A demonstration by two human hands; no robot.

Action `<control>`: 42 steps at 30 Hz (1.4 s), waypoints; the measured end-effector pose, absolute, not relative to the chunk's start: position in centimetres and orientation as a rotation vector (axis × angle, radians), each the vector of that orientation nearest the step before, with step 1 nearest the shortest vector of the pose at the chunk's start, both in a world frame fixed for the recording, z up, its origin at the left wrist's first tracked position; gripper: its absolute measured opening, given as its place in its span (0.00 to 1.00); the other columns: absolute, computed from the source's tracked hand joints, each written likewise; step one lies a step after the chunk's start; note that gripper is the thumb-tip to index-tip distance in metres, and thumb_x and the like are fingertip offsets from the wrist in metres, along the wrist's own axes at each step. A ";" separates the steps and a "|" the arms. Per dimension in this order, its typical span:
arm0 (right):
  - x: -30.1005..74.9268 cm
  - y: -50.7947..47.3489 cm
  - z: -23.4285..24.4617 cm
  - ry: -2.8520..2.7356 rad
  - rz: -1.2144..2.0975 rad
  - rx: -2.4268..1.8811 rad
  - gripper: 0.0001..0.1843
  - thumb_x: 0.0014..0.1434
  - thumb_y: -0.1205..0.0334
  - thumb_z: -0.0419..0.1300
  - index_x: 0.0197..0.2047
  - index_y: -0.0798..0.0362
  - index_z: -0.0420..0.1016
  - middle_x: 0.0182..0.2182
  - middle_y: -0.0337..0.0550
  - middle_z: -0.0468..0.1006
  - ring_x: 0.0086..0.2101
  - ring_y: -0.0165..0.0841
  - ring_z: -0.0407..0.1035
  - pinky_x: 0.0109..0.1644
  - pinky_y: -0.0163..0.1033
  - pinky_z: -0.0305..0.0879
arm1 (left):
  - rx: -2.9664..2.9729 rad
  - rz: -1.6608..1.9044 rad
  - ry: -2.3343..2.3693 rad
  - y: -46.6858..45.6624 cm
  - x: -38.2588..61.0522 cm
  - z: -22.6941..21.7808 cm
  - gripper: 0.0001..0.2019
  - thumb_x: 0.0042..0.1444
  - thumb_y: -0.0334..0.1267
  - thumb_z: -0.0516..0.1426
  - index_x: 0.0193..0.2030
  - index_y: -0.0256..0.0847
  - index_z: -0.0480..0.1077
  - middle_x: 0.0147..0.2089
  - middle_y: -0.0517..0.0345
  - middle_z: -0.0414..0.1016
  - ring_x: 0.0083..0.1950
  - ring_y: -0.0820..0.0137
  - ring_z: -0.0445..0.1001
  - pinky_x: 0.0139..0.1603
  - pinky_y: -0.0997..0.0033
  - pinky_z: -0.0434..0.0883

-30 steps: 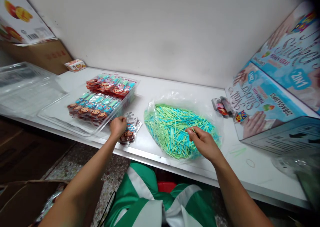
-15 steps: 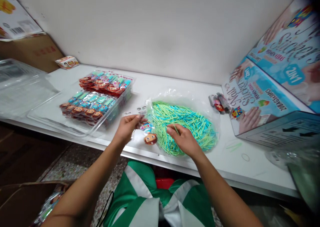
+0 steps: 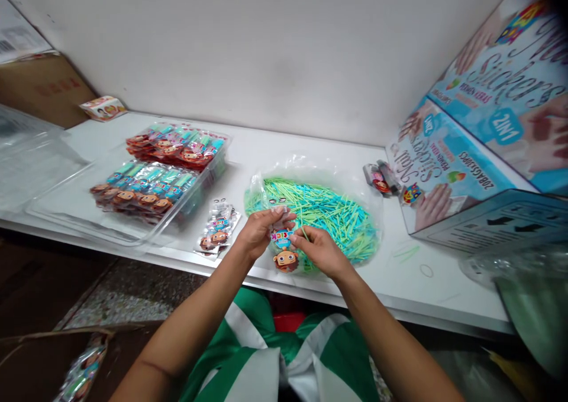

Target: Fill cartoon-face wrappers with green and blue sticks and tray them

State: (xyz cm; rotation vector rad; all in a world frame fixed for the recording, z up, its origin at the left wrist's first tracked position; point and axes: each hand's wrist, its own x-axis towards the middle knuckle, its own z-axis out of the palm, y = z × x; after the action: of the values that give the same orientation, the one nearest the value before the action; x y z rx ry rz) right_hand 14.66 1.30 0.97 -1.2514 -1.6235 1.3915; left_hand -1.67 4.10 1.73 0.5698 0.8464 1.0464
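Progress, judged from the layout: the clear tray (image 3: 57,213) at left already carries two rows of filled packets (image 3: 146,183), so a good part of the batch appears done. A short stack of loose packets (image 3: 217,232) lies just right of the tray, near the table edge, and appears unfinished. The large supply of sticks suggests much work is left.

The left hand (image 3: 257,233) pinches the top of one small clear packet (image 3: 284,249) with a cartoon face, held above the near table edge. The right hand (image 3: 322,251) grips a thin green stick (image 3: 304,232) at the packet's mouth; whether the stick has entered cannot be told.

Just beyond the hands, an open plastic bag (image 3: 319,171) holds a heap of green and blue sticks (image 3: 332,213).

Surface: a white table (image 3: 284,148) against a plain white wall (image 3: 266,47). Printed sticker boxes (image 3: 465,154) stand at far right, with a few small packets touching their left side.
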 end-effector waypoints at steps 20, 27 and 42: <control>20.0 4.2 -0.2 -2.030 0.647 -1.628 0.13 0.59 0.56 0.51 0.41 0.54 0.71 0.37 0.45 0.75 0.38 0.35 0.67 0.41 0.38 0.60 | 0.229 1.040 0.796 5.0 -0.9 1.3 0.01 0.51 0.27 0.59 0.31 0.33 0.71 0.28 0.56 0.76 0.27 0.75 0.74 0.31 0.77 0.71; 22.6 5.7 -0.7 -2.404 0.305 -1.972 0.14 0.61 0.56 0.50 0.42 0.55 0.69 0.35 0.49 0.74 0.36 0.38 0.68 0.35 0.37 0.56 | 0.531 0.992 0.913 3.1 -0.3 0.8 0.06 0.46 0.35 0.63 0.29 0.34 0.72 0.27 0.57 0.75 0.26 0.75 0.72 0.31 0.75 0.69; 24.1 0.0 -0.2 -2.979 0.177 -1.403 0.12 0.64 0.63 0.46 0.35 0.52 0.70 0.34 0.44 0.72 0.29 0.31 0.66 0.27 0.36 0.46 | 2.655 0.347 0.772 -2.6 -2.0 -3.0 0.06 0.53 0.32 0.54 0.32 0.40 0.73 0.49 0.47 0.72 0.50 0.60 0.66 0.57 0.52 0.54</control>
State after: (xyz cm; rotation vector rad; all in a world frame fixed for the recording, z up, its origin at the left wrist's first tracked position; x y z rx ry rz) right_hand 24.11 0.04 -0.23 -1.4034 -2.9794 0.1772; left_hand -2.03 -2.60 -2.96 2.6553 0.7723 0.3471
